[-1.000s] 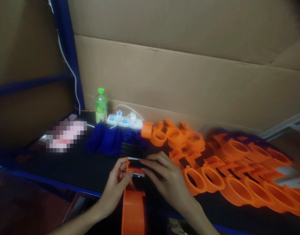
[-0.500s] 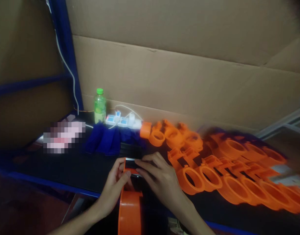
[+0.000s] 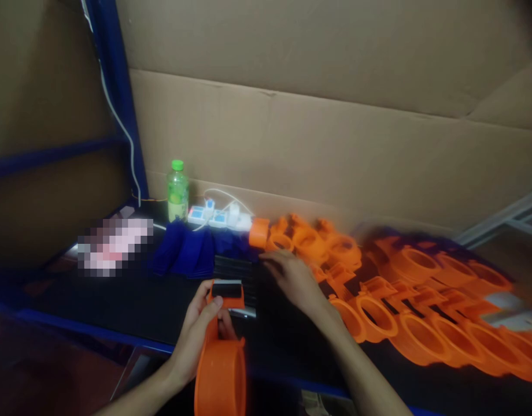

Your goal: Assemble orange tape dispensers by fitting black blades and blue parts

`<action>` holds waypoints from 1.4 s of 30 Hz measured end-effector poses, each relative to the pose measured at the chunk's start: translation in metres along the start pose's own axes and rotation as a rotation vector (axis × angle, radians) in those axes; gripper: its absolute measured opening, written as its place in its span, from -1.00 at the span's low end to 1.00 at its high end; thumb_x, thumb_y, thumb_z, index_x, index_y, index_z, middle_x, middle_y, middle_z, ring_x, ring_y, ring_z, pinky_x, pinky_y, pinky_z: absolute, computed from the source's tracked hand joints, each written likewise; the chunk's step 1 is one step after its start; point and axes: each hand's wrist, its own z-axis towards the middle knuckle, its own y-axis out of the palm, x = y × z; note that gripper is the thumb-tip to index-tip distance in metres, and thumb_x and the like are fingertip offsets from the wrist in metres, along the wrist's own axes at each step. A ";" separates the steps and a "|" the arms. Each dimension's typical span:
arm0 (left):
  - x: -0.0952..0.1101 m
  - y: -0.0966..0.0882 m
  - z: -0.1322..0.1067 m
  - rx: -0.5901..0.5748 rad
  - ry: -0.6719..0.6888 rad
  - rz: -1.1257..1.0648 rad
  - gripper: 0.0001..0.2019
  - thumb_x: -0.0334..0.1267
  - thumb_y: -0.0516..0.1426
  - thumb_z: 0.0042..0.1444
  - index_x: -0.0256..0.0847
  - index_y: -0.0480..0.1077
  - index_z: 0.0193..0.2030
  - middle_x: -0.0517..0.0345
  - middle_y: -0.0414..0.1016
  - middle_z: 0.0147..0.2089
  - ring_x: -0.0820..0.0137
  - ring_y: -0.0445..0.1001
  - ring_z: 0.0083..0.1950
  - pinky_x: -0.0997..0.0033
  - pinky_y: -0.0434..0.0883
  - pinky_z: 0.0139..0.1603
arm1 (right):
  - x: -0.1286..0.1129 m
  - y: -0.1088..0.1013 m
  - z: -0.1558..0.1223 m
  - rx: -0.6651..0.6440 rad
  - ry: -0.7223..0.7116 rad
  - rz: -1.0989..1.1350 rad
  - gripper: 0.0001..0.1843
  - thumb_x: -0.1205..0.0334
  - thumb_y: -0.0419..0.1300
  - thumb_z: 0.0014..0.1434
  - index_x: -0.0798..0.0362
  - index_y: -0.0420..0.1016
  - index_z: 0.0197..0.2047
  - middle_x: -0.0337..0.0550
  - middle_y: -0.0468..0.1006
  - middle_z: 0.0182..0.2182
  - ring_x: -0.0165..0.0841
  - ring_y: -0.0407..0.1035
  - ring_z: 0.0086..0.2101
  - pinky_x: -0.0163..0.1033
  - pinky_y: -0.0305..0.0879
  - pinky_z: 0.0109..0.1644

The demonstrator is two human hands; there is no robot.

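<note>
My left hand (image 3: 200, 323) is closed around the upper part of an orange tape dispenser (image 3: 220, 375). A toothed metal blade (image 3: 228, 282) and a black strip show at the dispenser's top end, and its round ring hangs below. My right hand (image 3: 289, 276) is apart from it, over the dark tabletop, with its fingers stretched to the left and nothing visible in them. Just left of those fingers lie several black strips (image 3: 233, 268). A shiny metal piece (image 3: 244, 312) lies on the table behind the held dispenser.
Several more orange tape dispensers (image 3: 422, 338) lie in rows to the right. Blue flat pieces (image 3: 185, 251) lie in a fanned pile at the back. A green-capped bottle (image 3: 177, 193) and a white power strip (image 3: 218, 216) stand by the cardboard wall (image 3: 313, 138). A blurred-out pink item lies left.
My right hand has let go of the dispenser's blade end and moved up and right. My left hand has shifted the dispenser slightly left, turning its ring more into view.
</note>
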 end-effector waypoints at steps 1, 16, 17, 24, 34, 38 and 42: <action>0.001 0.001 0.000 0.000 -0.004 -0.006 -0.75 -0.15 0.12 0.27 -0.16 0.31 0.04 0.25 0.49 -0.57 0.48 0.39 -0.60 0.52 0.34 -0.47 | 0.004 0.004 0.000 -0.016 0.002 -0.009 -0.74 0.30 0.11 0.32 -0.07 0.57 0.00 -0.17 0.57 -0.02 -0.29 0.46 -0.03 -0.19 0.37 0.05; 0.005 0.003 0.000 0.002 -0.037 0.043 -0.66 -0.16 0.12 0.27 -0.17 0.28 0.14 0.23 0.50 -0.56 0.43 0.42 -0.56 0.42 0.43 -0.39 | 0.008 0.029 0.003 -0.122 0.085 -0.155 -0.61 0.21 0.06 0.36 -0.10 0.44 0.21 -0.12 0.52 0.05 -0.28 0.46 -0.03 -0.22 0.37 0.01; 0.005 0.003 0.000 0.004 -0.036 0.047 -0.67 -0.16 0.12 0.27 -0.18 0.29 0.13 0.23 0.50 -0.56 0.43 0.42 -0.56 0.43 0.42 -0.40 | 0.007 0.030 0.003 -0.121 0.090 -0.160 -0.62 0.21 0.06 0.36 -0.09 0.44 0.21 -0.12 0.53 0.05 -0.27 0.46 -0.03 -0.22 0.37 0.02; 0.005 0.004 -0.001 0.010 -0.041 0.046 -0.72 -0.16 0.14 0.27 -0.16 0.31 0.07 0.23 0.51 -0.56 0.46 0.43 -0.57 0.46 0.42 -0.40 | 0.006 0.029 0.002 -0.106 0.103 -0.181 -0.66 0.13 0.06 0.37 -0.05 0.50 0.13 -0.10 0.55 0.02 -0.26 0.46 -0.04 -0.24 0.38 -0.01; 0.006 0.006 0.000 0.033 -0.031 0.039 -0.72 -0.14 0.16 0.25 -0.18 0.34 0.03 0.22 0.51 -0.57 0.45 0.43 -0.59 0.45 0.43 -0.41 | 0.009 0.027 0.001 -0.094 0.077 -0.192 -0.66 0.10 0.02 0.39 -0.09 0.54 0.09 -0.11 0.53 0.00 -0.29 0.45 -0.06 -0.29 0.38 -0.12; 0.005 0.007 -0.001 0.040 -0.049 0.021 -0.72 -0.12 0.17 0.23 -0.18 0.35 0.01 0.23 0.50 -0.59 0.44 0.43 -0.60 0.45 0.43 -0.43 | 0.008 0.026 0.001 -0.086 0.072 -0.201 -0.65 0.10 0.01 0.39 -0.09 0.54 0.09 -0.11 0.53 0.00 -0.29 0.44 -0.04 -0.28 0.38 -0.13; 0.005 0.008 -0.002 0.054 -0.054 0.023 -0.75 -0.13 0.15 0.25 -0.16 0.34 -0.01 0.23 0.50 -0.59 0.45 0.43 -0.59 0.46 0.43 -0.43 | 0.007 0.025 0.000 -0.078 0.079 -0.209 -0.66 0.11 0.00 0.40 -0.10 0.54 0.08 -0.14 0.53 0.00 -0.28 0.43 -0.03 -0.27 0.38 -0.12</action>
